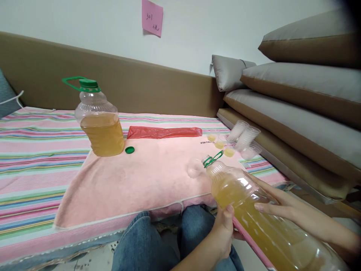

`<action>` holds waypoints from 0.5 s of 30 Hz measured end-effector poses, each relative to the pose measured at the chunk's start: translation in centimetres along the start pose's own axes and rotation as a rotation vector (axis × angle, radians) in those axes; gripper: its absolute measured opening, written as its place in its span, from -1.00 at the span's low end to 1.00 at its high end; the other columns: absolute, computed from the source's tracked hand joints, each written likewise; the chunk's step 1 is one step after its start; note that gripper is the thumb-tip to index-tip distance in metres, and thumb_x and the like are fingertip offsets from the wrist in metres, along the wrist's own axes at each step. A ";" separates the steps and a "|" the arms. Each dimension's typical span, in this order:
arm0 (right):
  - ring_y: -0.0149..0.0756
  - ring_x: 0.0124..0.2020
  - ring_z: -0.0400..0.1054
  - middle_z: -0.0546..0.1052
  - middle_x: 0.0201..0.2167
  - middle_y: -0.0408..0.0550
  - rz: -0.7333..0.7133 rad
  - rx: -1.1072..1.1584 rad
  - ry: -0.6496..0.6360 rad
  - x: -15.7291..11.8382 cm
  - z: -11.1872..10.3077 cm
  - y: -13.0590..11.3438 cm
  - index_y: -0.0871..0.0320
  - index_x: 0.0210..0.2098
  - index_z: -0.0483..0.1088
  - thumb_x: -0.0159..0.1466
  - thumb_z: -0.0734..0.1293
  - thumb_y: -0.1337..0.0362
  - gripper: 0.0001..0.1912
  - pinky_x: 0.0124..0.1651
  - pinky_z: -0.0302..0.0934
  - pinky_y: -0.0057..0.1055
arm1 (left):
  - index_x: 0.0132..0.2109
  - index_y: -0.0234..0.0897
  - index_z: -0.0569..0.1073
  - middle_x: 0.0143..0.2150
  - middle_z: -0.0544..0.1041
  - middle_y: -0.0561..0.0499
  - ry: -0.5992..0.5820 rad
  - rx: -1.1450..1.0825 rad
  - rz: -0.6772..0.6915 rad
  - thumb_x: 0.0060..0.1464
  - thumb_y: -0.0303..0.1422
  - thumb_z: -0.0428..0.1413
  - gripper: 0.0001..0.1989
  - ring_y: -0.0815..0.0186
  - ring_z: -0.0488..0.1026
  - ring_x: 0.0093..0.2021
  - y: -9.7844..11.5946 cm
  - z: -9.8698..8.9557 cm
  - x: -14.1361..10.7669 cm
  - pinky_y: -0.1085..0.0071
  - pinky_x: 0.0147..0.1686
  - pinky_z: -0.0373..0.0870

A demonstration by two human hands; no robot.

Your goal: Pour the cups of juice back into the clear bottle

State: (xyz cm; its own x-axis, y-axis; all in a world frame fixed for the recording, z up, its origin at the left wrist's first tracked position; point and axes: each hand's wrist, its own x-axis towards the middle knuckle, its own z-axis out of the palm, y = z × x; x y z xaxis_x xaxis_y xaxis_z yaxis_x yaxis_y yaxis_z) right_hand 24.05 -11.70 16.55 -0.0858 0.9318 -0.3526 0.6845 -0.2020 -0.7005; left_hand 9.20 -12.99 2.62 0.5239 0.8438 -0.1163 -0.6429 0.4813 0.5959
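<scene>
A large clear bottle of yellow liquid [254, 214] lies tilted across the lower right, its uncapped mouth with a green ring pointing left. My left hand [224, 231] grips it from below near the shoulder, by a pink strip. My right hand [279, 205] is wrapped round its far side. Just by the mouth, a clear plastic cup [194, 168] stands on the pink towel [135, 180]. Several cups with yellow liquid [219, 145] are behind the bottle's neck, beside stacked clear cups [246, 138]. A green cap [130, 150] lies on the towel.
A second large bottle [103, 131] with a green lid and handle stands upright at the left. A folded red plastic bag [165, 132] lies at the towel's back edge. Grey-brown cushions [304, 82] are piled at the right. A pink note [152, 18] hangs on the wall.
</scene>
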 end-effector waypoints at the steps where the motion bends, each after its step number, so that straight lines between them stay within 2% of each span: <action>1: -0.05 0.46 -0.22 -0.10 0.46 -0.22 0.001 0.000 -0.002 0.1 0.0 0.0 -0.02 0.44 -0.09 0.09 0.38 -0.21 0.07 0.44 -0.21 -0.13 | 0.24 -0.23 0.28 0.25 0.40 -0.25 0.000 -0.003 0.000 -0.18 0.33 0.11 -0.02 -0.14 0.43 0.14 0.0 0.0 0.0 -0.01 -0.04 0.49; 6: -0.05 0.46 -0.29 -0.13 0.46 -0.24 0.016 0.053 -0.032 0.2 0.0 0.1 -0.06 0.45 -0.15 0.12 0.38 -0.17 0.05 0.40 -0.07 -0.12 | 0.26 -0.23 0.24 0.23 0.41 -0.26 0.001 -0.003 -0.006 -0.21 0.36 0.10 0.03 -0.15 0.43 0.14 0.0 -0.1 0.1 -0.02 -0.05 0.49; 11: 0.02 0.44 -0.16 -0.10 0.45 -0.22 0.035 0.041 -0.012 0.1 0.2 -0.5 -0.04 0.44 -0.08 0.07 0.39 -0.20 0.07 0.36 0.02 -0.11 | 0.26 -0.21 0.25 0.25 0.39 -0.24 -0.004 -0.003 -0.009 -0.21 0.37 0.10 0.02 -0.15 0.42 0.15 0.1 0.0 -0.1 -0.02 -0.02 0.48; 15: 0.02 0.43 -0.09 -0.06 0.45 -0.21 0.036 -0.002 0.009 0.1 0.2 -1.0 -0.02 0.43 -0.05 0.05 0.39 -0.22 0.09 0.37 -0.03 -0.12 | 0.26 -0.21 0.25 0.25 0.39 -0.24 -0.012 -0.016 -0.004 -0.18 0.36 0.09 0.00 -0.14 0.43 0.15 -0.2 -0.1 0.0 -0.02 0.00 0.47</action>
State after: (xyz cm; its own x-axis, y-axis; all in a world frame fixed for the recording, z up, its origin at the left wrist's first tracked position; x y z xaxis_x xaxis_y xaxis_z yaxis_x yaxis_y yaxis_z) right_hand 23.27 -11.48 17.11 -0.0547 0.9266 -0.3720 0.6886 -0.2347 -0.6861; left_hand 9.26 -13.06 2.41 0.5327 0.8393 -0.1090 -0.6496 0.4880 0.5830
